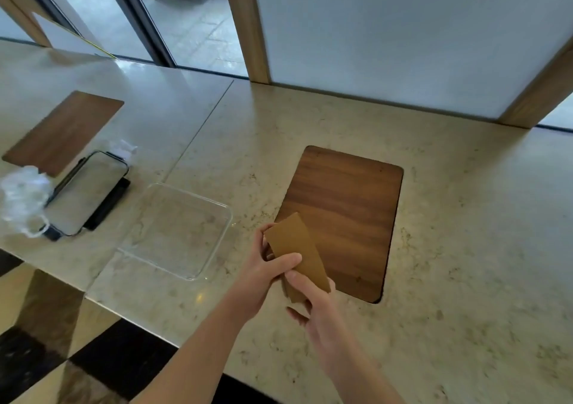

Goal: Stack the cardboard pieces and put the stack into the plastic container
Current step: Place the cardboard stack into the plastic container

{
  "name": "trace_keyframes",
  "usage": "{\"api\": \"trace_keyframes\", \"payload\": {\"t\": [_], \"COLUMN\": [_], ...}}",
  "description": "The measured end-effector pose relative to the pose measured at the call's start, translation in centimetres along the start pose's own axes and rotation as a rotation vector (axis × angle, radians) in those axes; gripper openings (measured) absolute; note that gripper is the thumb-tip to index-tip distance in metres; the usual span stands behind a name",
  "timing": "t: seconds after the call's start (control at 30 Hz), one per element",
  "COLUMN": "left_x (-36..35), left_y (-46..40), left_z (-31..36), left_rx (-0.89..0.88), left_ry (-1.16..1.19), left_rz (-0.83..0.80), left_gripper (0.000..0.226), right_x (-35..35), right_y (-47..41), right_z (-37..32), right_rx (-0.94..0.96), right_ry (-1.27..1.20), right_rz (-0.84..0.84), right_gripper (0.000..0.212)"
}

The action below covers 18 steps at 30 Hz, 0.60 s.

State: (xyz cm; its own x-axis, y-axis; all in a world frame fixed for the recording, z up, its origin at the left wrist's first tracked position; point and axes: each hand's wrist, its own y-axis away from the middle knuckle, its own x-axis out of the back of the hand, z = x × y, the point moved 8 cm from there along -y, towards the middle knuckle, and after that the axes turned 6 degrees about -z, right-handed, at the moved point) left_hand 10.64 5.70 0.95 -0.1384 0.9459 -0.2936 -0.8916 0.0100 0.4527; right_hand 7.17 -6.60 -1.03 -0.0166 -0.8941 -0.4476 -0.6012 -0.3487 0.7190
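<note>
Your clear plastic container (pixel 176 230) sits on the pale speckled stone counter (pixel 449 248) with nothing in it, a shallow square tray with rounded corners. You've got the cardboard pieces (pixel 294 248) up off the counter, flat brown rectangles stacked together, just right of the container and over the near corner of the dark wood inlay (pixel 347 211). Your left hand (pixel 266 270) grips the stack with its thumb on top, and your right hand (pixel 313 304) pinches the bottom end.

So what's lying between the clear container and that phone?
Nothing: in the head view, only bare counter separates the container from the phone. The crumpled plastic sits on the phone's far side.
</note>
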Motion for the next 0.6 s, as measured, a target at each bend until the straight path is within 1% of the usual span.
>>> {"api": "trace_keyframes", "payload": {"t": [0.23,0.37,0.4,0.47,0.5,0.53,0.57,0.6], "left_x": [5.7,9.5,11.5,13.2,15.4,17.7,19.1,21.4], "left_y": [2.2,2.2,2.0,1.7,1.5,1.5,1.4,1.2], "left_z": [3.0,4.6,5.4,6.3,7.0,7.6,8.0,8.6], "left_rx": [-0.020,-0.035,-0.039,-0.041,-0.041,-0.034,-0.026,-0.013], "left_ry": [0.009,0.014,0.024,0.039,0.041,0.048,0.039,0.031], "left_rz": [0.058,0.056,0.043,0.030,0.025,0.003,-0.005,-0.006], "left_gripper": [0.072,0.084,0.084,0.085,0.084,0.083,0.082,0.082], "right_x": [-6.3,-10.3,-12.1,-13.3,-15.1,-16.9,-17.9,-19.8], "right_y": [-0.2,-0.6,-1.2,-2.0,-2.9,-3.6,-4.2,-4.9], "right_z": [1.7,2.1,2.5,2.2,2.5,2.8,2.8,2.7], "right_rx": [0.043,0.064,0.065,0.065,0.068,0.056,0.043,0.039], "right_ry": [0.072,0.141,0.168,0.233,0.262,0.277,0.290,0.295], "right_rz": [-0.045,-0.118,-0.110,-0.106,-0.104,-0.078,-0.056,-0.039], "right_gripper": [0.073,0.089,0.093,0.100,0.103,0.101,0.092,0.075]}}
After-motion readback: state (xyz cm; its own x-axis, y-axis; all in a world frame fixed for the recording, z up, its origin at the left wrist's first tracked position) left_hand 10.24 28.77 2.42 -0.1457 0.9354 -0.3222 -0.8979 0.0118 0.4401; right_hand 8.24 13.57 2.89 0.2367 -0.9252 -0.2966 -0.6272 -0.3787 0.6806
